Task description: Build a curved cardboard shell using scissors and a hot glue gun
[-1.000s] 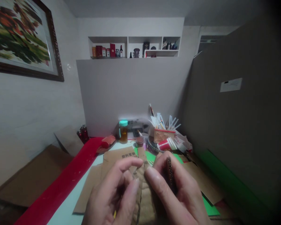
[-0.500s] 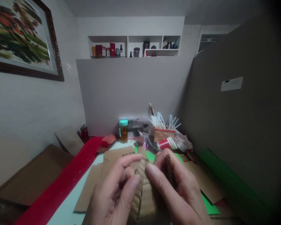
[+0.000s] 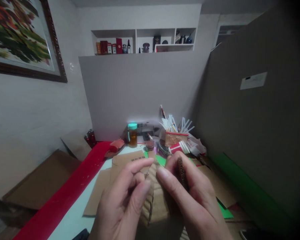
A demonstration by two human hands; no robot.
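Between my two hands is a piece of brown corrugated cardboard [image 3: 161, 206], creased and bent, with a dark split running down it. My left hand [image 3: 127, 196] is closed at its left edge, the index finger stretched over the top and the thumb against the side. The thumb of my right hand [image 3: 192, 193] presses on the upper right part of the piece. A thin cardboard strip [image 3: 182, 171] with its fluted edge showing stands out between the fingers of that hand. The lower part of the piece is in shadow.
Flat cardboard [image 3: 97, 196] lies to the left, beside a long red cloth [image 3: 65, 190]. Farther back stand a bottle with a turquoise lid [image 3: 132, 136], a box of white strips [image 3: 176, 137] and tipped paper cups [image 3: 178, 147]. A grey partition [image 3: 142, 90] closes off the back.
The view has tilted down slightly, so the background sits higher. Both hands keep their grip on the cardboard; a dark object now shows at the bottom left edge.
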